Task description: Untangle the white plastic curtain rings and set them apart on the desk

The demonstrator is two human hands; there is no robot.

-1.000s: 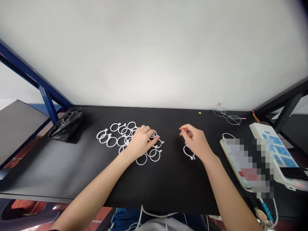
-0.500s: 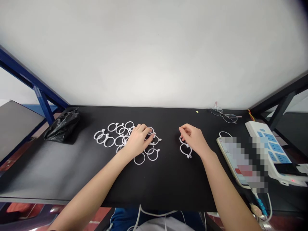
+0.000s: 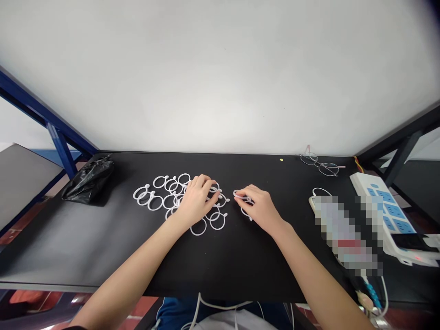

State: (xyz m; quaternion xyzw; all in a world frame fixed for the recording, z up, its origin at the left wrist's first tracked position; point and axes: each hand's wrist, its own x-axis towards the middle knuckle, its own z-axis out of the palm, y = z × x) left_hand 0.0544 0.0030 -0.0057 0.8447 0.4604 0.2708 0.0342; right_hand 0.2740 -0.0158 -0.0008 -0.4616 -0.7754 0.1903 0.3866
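White plastic curtain rings, each with a small eyelet, lie in a loose, overlapping pile on the black table. My left hand rests over the right part of this pile, thumb and index finger apart at a ring, its other fingers partly hidden. To the right of the pile, my right hand pinches curtain rings between thumb and fingers. One ring sticks out leftward from the fingertips; another shows below the hand. My fingers hide part of both.
A crumpled black plastic bag lies at the left. On the right are wire-framed glasses, a phone partly blurred out, and a white power strip with cables. A white wall stands behind the black table.
My right hand has moved left toward the pile, carrying the curtain rings that were beneath it at the right. My left hand has stayed nearly still over the pile.
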